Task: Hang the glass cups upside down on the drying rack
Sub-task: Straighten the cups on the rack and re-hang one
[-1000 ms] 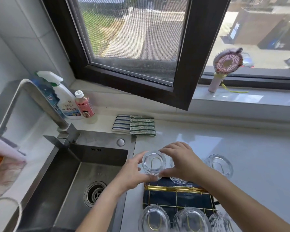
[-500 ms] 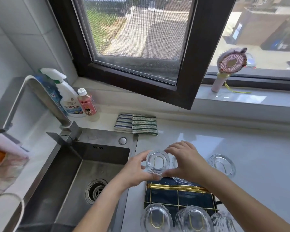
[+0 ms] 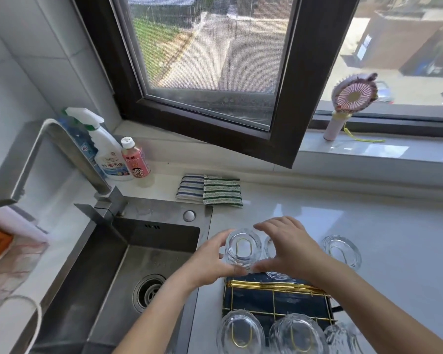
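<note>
A gold wire drying rack (image 3: 274,297) over a dark tray stands on the white counter beside the sink. Several clear glass cups hang upside down on it: three in the near row, such as the near-left cup (image 3: 241,333), and one at the far right (image 3: 342,251). The far-left cup (image 3: 243,247) is upside down over a gold prong. My left hand (image 3: 210,264) touches its left side and my right hand (image 3: 289,249) curves round its right side. A far-middle cup (image 3: 276,275) is mostly hidden under my right hand.
A steel sink (image 3: 128,272) with a drain lies left of the rack, its tap (image 3: 36,154) arching above. A spray bottle (image 3: 105,149) and a pink bottle (image 3: 136,162) stand at the back. Folded striped cloths (image 3: 210,191) lie behind the rack. A pink fan (image 3: 351,103) stands on the sill.
Both hands stay around the far-left cup, which sits on its prong throughout. My right hand's fingers have lifted a little off the cup's top. The camera view has shifted slightly.
</note>
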{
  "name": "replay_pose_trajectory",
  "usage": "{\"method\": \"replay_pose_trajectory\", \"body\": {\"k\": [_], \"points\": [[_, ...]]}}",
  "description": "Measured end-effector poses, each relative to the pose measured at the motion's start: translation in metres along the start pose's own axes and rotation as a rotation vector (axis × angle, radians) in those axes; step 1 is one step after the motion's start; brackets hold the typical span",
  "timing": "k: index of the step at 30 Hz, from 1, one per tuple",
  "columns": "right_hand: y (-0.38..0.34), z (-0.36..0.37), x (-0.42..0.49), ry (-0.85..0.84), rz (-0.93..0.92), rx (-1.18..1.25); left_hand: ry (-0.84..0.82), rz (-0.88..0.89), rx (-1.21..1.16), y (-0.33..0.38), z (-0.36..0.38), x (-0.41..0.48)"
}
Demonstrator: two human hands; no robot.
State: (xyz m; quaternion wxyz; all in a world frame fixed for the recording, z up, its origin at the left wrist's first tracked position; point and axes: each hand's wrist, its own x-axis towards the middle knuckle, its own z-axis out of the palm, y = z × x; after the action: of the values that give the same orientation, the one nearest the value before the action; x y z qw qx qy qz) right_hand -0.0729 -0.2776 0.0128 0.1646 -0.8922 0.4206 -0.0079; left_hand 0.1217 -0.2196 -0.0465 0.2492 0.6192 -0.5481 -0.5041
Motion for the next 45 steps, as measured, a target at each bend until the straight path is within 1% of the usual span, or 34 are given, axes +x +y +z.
{"method": "replay_pose_trajectory", "body": {"k": [3,5,7,9,11,13,15,18,22,27,45], "points": [[0.018,-0.007,-0.009,0.014,0.045,0.015,-0.003,-0.036,0.042,0.003,-0.003,-0.006],[0.034,-0.011,-0.018,0.008,0.102,-0.011,0.027,-0.035,0.083,0.011,-0.007,-0.011],[0.046,-0.012,-0.027,-0.016,0.147,-0.063,0.079,0.009,0.142,0.022,-0.010,-0.016],[0.051,-0.009,-0.033,-0.049,0.151,-0.108,0.122,0.085,0.215,0.039,-0.009,-0.020],[0.051,-0.003,-0.034,-0.054,0.125,-0.126,0.158,0.187,0.380,0.057,-0.001,-0.021],[0.049,0.001,-0.032,-0.033,0.099,-0.129,0.185,0.290,0.634,0.072,0.011,-0.017],[0.048,0.003,-0.031,-0.011,0.087,-0.129,0.137,0.289,0.847,0.083,0.021,-0.008],[0.051,0.004,-0.031,0.014,0.079,-0.110,0.024,0.224,1.000,0.093,0.028,0.004],[0.055,0.003,-0.034,0.018,0.089,-0.100,0.012,0.221,1.027,0.094,0.033,0.010],[0.058,-0.001,-0.038,-0.002,0.111,-0.072,0.049,0.244,1.007,0.093,0.036,0.011],[0.057,0.001,-0.036,0.021,0.092,-0.108,0.052,0.225,0.915,0.087,0.037,0.010]]}}
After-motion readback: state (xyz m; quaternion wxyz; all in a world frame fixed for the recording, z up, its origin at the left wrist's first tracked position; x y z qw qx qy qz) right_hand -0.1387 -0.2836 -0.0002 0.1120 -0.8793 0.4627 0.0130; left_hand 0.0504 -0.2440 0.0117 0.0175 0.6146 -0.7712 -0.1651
